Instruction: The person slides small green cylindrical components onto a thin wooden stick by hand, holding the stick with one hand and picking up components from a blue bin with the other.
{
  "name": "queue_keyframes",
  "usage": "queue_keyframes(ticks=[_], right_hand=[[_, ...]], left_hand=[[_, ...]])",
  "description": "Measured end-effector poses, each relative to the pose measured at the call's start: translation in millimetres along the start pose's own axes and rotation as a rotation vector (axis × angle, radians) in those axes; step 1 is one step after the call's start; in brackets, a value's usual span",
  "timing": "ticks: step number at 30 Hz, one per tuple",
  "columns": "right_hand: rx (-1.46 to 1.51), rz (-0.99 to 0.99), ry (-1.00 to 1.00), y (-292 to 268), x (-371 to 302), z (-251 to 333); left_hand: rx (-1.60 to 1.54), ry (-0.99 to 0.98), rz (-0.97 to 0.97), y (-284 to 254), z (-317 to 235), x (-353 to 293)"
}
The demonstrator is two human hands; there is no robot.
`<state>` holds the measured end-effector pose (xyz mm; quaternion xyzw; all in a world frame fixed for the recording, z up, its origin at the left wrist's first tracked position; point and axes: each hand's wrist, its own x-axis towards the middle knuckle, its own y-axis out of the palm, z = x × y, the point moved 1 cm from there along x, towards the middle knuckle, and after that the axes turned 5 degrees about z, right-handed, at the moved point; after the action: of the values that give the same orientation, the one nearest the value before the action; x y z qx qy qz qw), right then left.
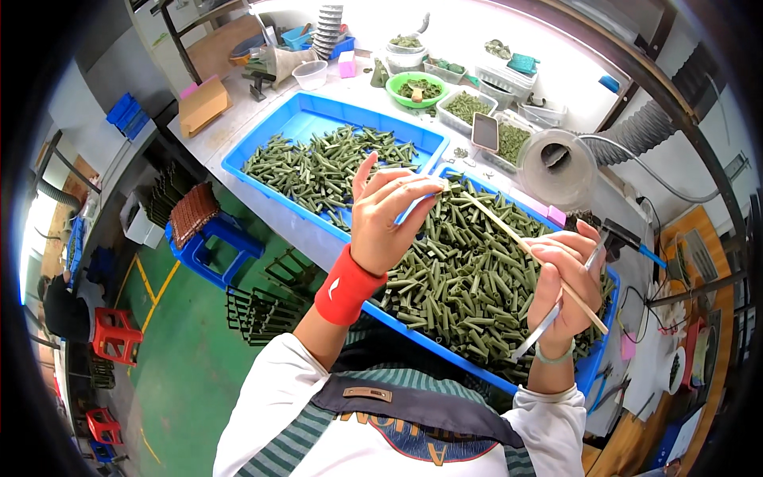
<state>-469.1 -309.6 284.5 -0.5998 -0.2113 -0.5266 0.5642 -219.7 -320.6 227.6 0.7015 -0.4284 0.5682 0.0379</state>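
My left hand [388, 208], with a red wristband [347, 288], is over the inner edges of two blue trays. Its thumb and fingertips pinch what looks like a small green tube-shaped piece, mostly hidden. My right hand [566, 282] is closed round a thin wooden stick [506, 225] and a flat metal strip [547, 322]. The stick's far tip points toward the left fingertips. Beneath both hands, the nearer blue tray [469, 366] is heaped with short green tubes [469, 278]. More green tubes [318, 171] lie spread in the other blue tray [238, 153].
Along the back stand a green bowl [433, 99], clear tubs of green pieces [465, 107] and a phone [485, 133]. A clear suction hood [556, 171] and a hammer [624, 233] are at right. On the left floor are a blue stool [214, 250] and a dark rack [258, 314].
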Motion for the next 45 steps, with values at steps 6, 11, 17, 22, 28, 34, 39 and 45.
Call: queue_keyframes(ticks=[6, 11, 17, 22, 28, 34, 39, 45], right_hand=[[-0.019, 0.003, -0.003, -3.6, -1.4, -3.1], [-0.012, -0.037, -0.014, -6.4, -0.1, -4.3], [-0.033, -0.043, -0.009, -8.9, -1.5, -8.2], [-0.034, -0.048, -0.019, -11.9, -1.6, -7.9], [-0.027, -0.04, -0.019, -11.8, -1.6, -10.9], [-0.029, -0.025, -0.012, -7.7, -0.5, -9.3], [-0.015, -0.02, 0.012, -2.5, 1.2, -8.0], [-0.065, 0.048, -0.005, 11.0, 1.6, -15.2]], left_hand=[[0.118, -0.042, 0.045, 2.3, 31.3, -5.9], [0.527, -0.289, 0.023, -2.2, 112.4, -30.6], [-0.048, -0.134, 0.772, 63.9, 91.9, -54.1], [0.05, -0.147, 1.068, 96.0, 70.4, -80.6], [0.014, -0.17, 1.032, 86.7, 69.6, -74.7], [-0.443, -0.486, 0.602, 69.2, 61.0, -62.5], [-1.182, -0.822, 0.388, 56.8, 49.0, -54.2], [-1.519, -0.749, 0.354, 33.0, 2.8, -34.1]])
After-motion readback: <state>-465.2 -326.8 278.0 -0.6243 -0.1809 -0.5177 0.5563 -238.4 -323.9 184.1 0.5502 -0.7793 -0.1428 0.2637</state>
